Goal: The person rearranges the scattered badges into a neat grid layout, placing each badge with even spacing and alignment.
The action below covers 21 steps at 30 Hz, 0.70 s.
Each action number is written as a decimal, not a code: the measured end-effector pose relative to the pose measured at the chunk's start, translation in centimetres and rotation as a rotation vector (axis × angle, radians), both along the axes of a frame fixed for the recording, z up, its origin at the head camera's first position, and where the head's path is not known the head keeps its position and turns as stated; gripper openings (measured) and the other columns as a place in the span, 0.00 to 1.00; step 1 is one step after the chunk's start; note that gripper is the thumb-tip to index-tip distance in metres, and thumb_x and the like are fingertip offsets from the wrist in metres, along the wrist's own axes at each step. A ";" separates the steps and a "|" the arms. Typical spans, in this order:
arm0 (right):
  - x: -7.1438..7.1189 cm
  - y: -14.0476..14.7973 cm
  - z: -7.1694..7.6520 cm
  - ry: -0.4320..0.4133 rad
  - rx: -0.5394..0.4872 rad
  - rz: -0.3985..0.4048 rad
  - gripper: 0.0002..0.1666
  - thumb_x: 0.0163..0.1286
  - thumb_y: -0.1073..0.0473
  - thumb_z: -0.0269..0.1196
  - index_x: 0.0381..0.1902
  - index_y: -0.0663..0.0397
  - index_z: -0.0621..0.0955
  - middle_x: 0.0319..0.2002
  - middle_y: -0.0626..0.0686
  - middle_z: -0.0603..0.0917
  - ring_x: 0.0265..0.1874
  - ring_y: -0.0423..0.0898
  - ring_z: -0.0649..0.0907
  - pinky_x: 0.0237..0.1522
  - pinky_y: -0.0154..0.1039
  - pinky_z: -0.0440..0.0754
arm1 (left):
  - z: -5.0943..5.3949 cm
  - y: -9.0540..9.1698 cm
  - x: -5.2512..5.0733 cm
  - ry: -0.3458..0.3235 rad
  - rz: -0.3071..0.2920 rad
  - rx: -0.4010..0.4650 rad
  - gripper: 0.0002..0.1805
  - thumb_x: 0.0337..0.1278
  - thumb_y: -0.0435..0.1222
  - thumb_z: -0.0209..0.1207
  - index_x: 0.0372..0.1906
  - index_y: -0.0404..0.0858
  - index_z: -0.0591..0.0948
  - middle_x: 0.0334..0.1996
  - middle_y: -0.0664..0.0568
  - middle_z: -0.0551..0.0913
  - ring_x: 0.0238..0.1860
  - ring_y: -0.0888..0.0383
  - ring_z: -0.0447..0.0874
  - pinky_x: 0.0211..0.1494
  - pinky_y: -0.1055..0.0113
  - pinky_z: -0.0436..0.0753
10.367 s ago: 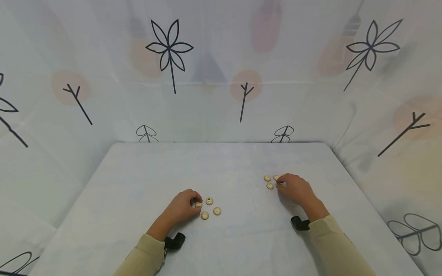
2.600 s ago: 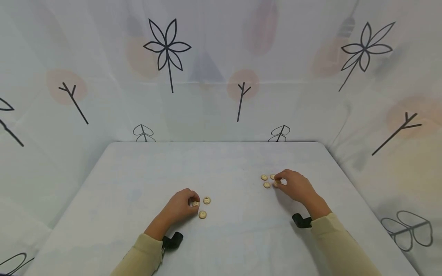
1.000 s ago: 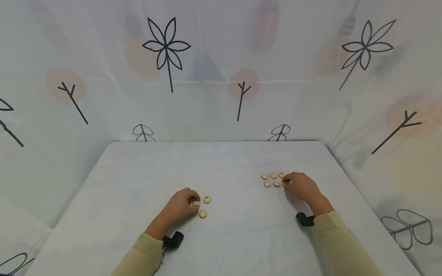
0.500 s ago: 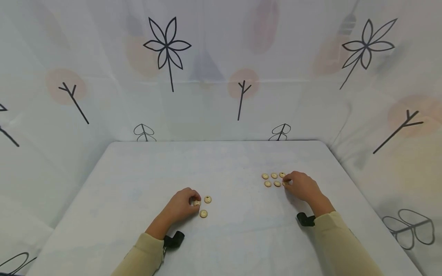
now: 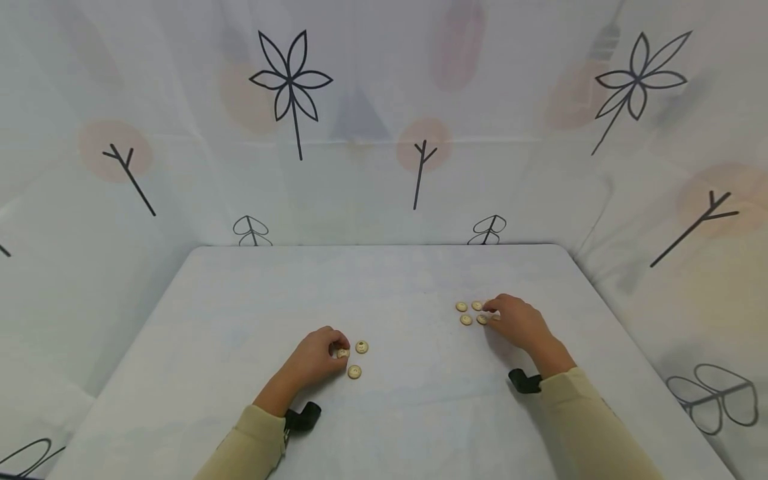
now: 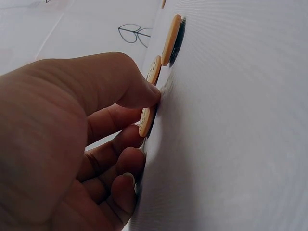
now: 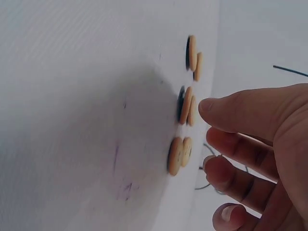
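Note:
In the head view my left hand pinches a pale yellow wooden button at the middle of the table. The left wrist view shows thumb and index finger on that button, close to the cloth. Beside it lie two more, a farther button and a nearer button. My right hand hovers at the right-hand group, its nearest visible button just by the fingertips. In the right wrist view the fingers are loosely bent, apart from the paired buttons, and hold nothing.
A white cloth covers the table. Behind and at the sides hangs a pale curtain printed with leaf and twig drawings. A black wrist camera sits at the left wrist, another camera at the right.
One left-hand button has left its group since the oldest frame. Over the last half second my right hand let go of a button, lifted and shifted slightly left, covering the rightmost two.

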State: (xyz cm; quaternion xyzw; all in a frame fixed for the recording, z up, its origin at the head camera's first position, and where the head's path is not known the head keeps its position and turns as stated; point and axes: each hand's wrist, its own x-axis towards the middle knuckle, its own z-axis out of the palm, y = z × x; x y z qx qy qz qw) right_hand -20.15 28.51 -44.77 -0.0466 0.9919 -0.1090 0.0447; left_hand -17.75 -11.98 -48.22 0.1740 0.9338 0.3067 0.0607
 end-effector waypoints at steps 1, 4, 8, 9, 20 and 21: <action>0.0 -0.2 0.0 0.005 -0.003 0.007 0.16 0.66 0.55 0.62 0.50 0.54 0.83 0.49 0.58 0.82 0.51 0.59 0.80 0.48 0.58 0.78 | 0.0 0.0 0.0 0.002 -0.001 0.000 0.06 0.49 0.35 0.65 0.34 0.46 0.83 0.30 0.58 0.75 0.31 0.63 0.71 0.37 0.66 0.73; 0.0 -0.8 0.3 0.018 -0.007 0.026 0.16 0.66 0.55 0.62 0.51 0.53 0.83 0.50 0.58 0.82 0.51 0.59 0.80 0.47 0.57 0.78 | 0.1 -0.1 0.0 0.007 -0.005 0.002 0.06 0.48 0.36 0.65 0.34 0.46 0.83 0.30 0.59 0.75 0.31 0.63 0.71 0.36 0.66 0.73; 0.0 -1.6 0.6 0.031 -0.006 0.047 0.16 0.66 0.57 0.62 0.51 0.53 0.83 0.50 0.57 0.82 0.50 0.58 0.81 0.47 0.55 0.79 | 0.1 -0.1 0.0 0.004 -0.011 0.007 0.06 0.48 0.36 0.64 0.35 0.46 0.83 0.30 0.59 0.75 0.31 0.63 0.71 0.36 0.66 0.73; 0.1 -1.9 0.7 0.032 -0.010 0.050 0.16 0.65 0.57 0.63 0.51 0.53 0.83 0.49 0.57 0.82 0.50 0.57 0.81 0.47 0.55 0.79 | 0.0 -0.1 0.0 0.002 -0.010 0.006 0.06 0.49 0.36 0.64 0.35 0.46 0.83 0.30 0.59 0.75 0.31 0.63 0.71 0.36 0.66 0.73; 0.0 -4.6 1.1 0.074 -0.016 0.129 0.15 0.64 0.58 0.64 0.49 0.52 0.84 0.47 0.53 0.83 0.49 0.54 0.82 0.48 0.53 0.80 | -0.3 -0.2 -0.3 -0.001 -0.001 0.004 0.06 0.49 0.36 0.65 0.35 0.47 0.82 0.30 0.59 0.75 0.32 0.62 0.71 0.37 0.66 0.73; 0.0 -4.9 1.1 0.076 -0.013 0.139 0.15 0.64 0.58 0.64 0.49 0.52 0.84 0.47 0.53 0.83 0.48 0.54 0.82 0.48 0.52 0.80 | -0.3 -0.2 -0.3 -0.002 0.000 0.003 0.06 0.49 0.36 0.65 0.35 0.47 0.82 0.30 0.59 0.75 0.32 0.62 0.71 0.37 0.66 0.73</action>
